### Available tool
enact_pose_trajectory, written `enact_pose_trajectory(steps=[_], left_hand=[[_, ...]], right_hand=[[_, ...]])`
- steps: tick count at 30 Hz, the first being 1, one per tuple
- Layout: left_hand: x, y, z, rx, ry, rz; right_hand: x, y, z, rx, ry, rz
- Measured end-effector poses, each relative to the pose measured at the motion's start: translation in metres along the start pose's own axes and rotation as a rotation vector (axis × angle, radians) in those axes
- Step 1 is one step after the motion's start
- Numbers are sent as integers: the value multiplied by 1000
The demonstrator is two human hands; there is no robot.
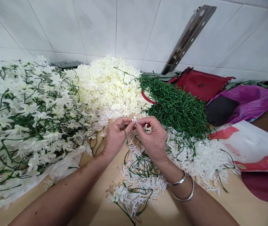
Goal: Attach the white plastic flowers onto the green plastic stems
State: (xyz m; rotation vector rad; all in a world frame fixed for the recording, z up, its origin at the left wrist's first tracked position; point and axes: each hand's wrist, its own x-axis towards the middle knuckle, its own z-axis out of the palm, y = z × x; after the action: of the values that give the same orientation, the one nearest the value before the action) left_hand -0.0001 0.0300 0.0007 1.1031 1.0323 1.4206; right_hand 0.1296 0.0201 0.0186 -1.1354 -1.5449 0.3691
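Note:
My left hand (116,135) and my right hand (152,135) meet above the middle of the table, each closed in a pinch. Between their fingertips is a small white artificial flower piece (134,119). A green plastic stem (125,134) hangs down from the fingers of my left hand. Below and right of my hands lie loose white stamen pieces (145,183) mixed with green stems. One white flower (120,193) on a stem rests near the front. Behind my hands rises a heap of pale cream blossoms (110,84).
Stemmed white flowers (30,125) are piled at left. A mound of green stems (178,106) lies right of centre, before a red bag (200,83). Further right are a purple plastic bag (256,100), a dark flat object (221,110) and a white-and-red bag (251,144). A metal bracket (188,40) leans at the tiled wall.

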Motion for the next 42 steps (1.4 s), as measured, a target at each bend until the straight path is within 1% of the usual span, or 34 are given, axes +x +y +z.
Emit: enact_pose_trajectory(steps=[3, 6, 11, 15, 17, 20, 22, 23, 25, 28, 31, 33, 36, 39, 42], left_hand=[[0, -2, -2, 82, 23, 40], [1, -4, -3, 106, 15, 68], [2, -6, -4, 55, -40, 59], [2, -3, -4, -8, -77, 57], [2, 0, -3, -12, -83, 69], [1, 3, -2, -3, -108, 90], [0, 3, -1, -9, -136, 83], [-1, 3, 0, -10, -148, 75], [-1, 1, 0, 5, -153, 66], [-2, -2, 0, 62, -109, 89], [-2, -2, 1, 73, -65, 111], [-1, -1, 1, 38, -56, 120], [0, 1, 0, -70, -43, 112], [2, 3, -3, -227, -36, 25], [4, 6, -5, -338, -22, -52]], right_hand=[[-1, -2, 2, -1, -11, 46], [0, -1, 4, 16, -4, 100], [3, 1, 5, 111, -12, 235], [7, 7, 2, 232, -24, 324], [9, 12, 0, 263, -54, 335], [12, 20, -4, 360, -171, 350], [14, 24, -6, 437, -209, 365], [15, 26, -6, 463, -202, 368], [16, 29, -7, 484, -141, 379], [18, 31, -6, 506, -63, 440], [18, 30, -5, 590, -73, 523], [18, 29, -5, 649, -92, 558], [19, 29, -6, 662, -78, 566], [19, 30, -7, 653, -83, 555], [18, 27, -9, 674, -145, 561]])
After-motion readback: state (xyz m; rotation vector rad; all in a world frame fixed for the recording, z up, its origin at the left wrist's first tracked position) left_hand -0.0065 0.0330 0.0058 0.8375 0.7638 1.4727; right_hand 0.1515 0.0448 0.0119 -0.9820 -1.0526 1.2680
